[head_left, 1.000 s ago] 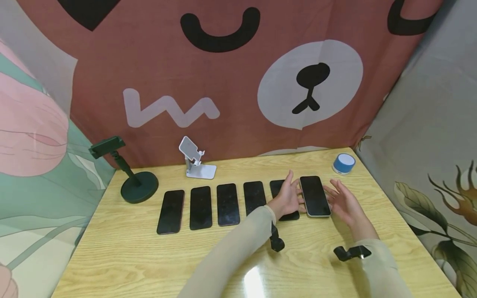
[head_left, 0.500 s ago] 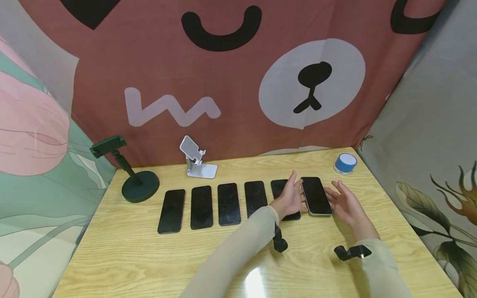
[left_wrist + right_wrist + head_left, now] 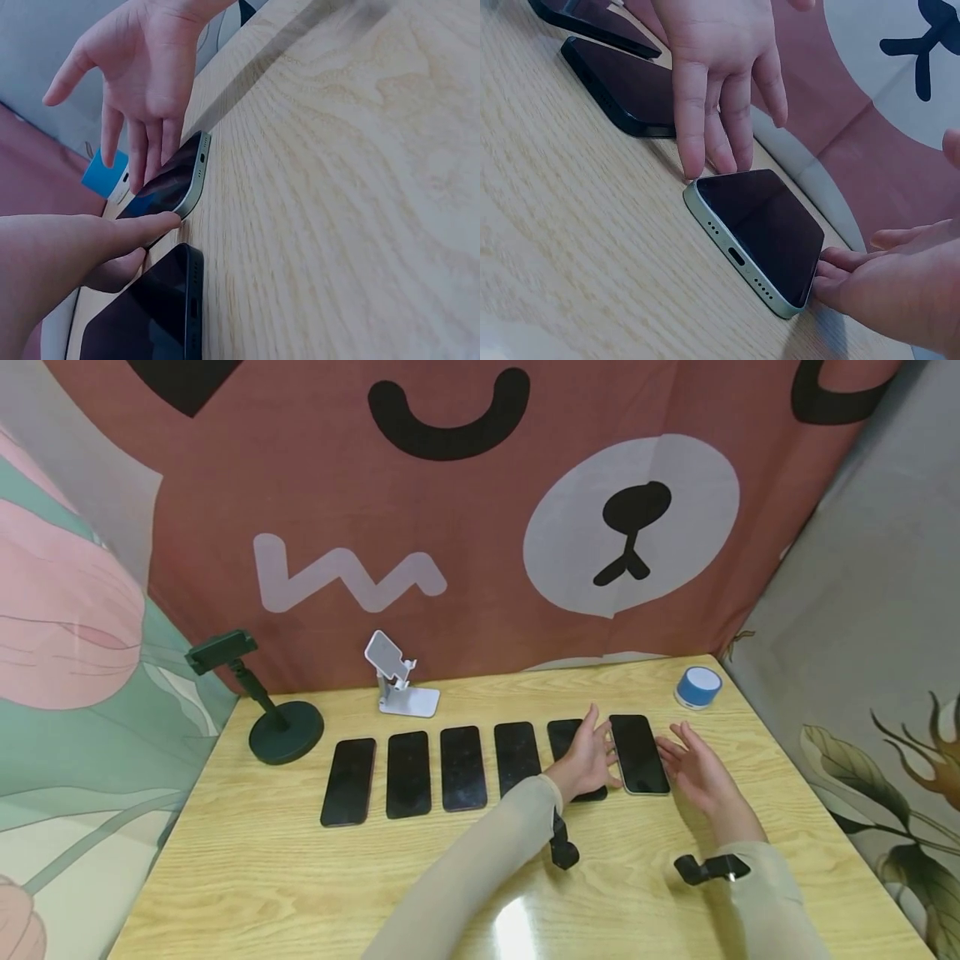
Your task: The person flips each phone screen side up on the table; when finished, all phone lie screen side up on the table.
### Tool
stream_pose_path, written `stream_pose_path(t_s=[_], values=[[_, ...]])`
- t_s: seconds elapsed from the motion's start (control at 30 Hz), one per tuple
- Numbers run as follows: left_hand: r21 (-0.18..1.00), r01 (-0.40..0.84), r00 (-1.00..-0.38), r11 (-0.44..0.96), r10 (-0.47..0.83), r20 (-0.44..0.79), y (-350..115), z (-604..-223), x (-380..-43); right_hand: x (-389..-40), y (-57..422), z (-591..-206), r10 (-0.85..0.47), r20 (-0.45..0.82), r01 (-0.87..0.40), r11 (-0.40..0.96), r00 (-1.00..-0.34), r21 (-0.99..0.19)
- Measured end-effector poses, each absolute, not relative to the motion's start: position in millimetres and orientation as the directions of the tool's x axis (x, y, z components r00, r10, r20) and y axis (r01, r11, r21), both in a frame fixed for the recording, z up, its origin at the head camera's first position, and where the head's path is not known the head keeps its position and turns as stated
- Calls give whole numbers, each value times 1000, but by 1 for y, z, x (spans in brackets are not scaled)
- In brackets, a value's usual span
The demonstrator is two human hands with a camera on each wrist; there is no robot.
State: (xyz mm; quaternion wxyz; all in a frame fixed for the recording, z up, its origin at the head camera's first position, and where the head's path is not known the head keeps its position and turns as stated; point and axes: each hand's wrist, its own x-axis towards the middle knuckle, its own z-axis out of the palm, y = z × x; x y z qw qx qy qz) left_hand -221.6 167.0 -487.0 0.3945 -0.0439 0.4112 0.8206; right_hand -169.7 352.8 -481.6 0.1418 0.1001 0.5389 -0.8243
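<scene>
A smartphone with a pale green edge [image 3: 639, 755] lies screen up at the right end of a row of phones. My left hand [image 3: 587, 758] has its extended fingertips at the phone's left edge, its forearm passing over the lower part of the neighbouring black phone [image 3: 564, 737]. On the other side, my right hand [image 3: 699, 770] faces inward, fingers extended along the right edge. In the right wrist view, the phone [image 3: 765, 217] sits between the fingertips of the left hand [image 3: 724, 60] and the right hand [image 3: 900, 285]. Both thumbs are raised away from it.
Several dark phones [image 3: 462, 768] lie side by side to the left. Behind them stand a white phone stand [image 3: 408, 700] and a dark green stand with a round base [image 3: 287, 732]. A small blue-and-white cylinder [image 3: 698, 688] is at the back right, near the table's corner.
The left hand has shifted slightly right along with the pale-edged phone, which sits a little nearer the right hand. The whole head view has drifted slightly.
</scene>
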Motion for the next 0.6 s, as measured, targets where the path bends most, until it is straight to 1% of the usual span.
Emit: stream_pose_path(t_s=[0.2, 0.33, 0.53, 0.6], values=[[628, -682, -682, -376, 637, -359, 160, -481, -219, -171, 355, -481, -100, -331, 344, -343, -938, -874], [622, -677, -667, -393, 684, -294, 147, -470, -217, -170, 354, -479, -53, -337, 334, -334, -940, -881], [603, -683, -630, -412, 750, -201, 104, -462, -214, -164, 351, -471, 28, -334, 304, -349, -942, -886], [628, -661, -630, -410, 758, -168, 83, -461, -214, -162, 350, -467, 40, -327, 293, -354, -944, -888]])
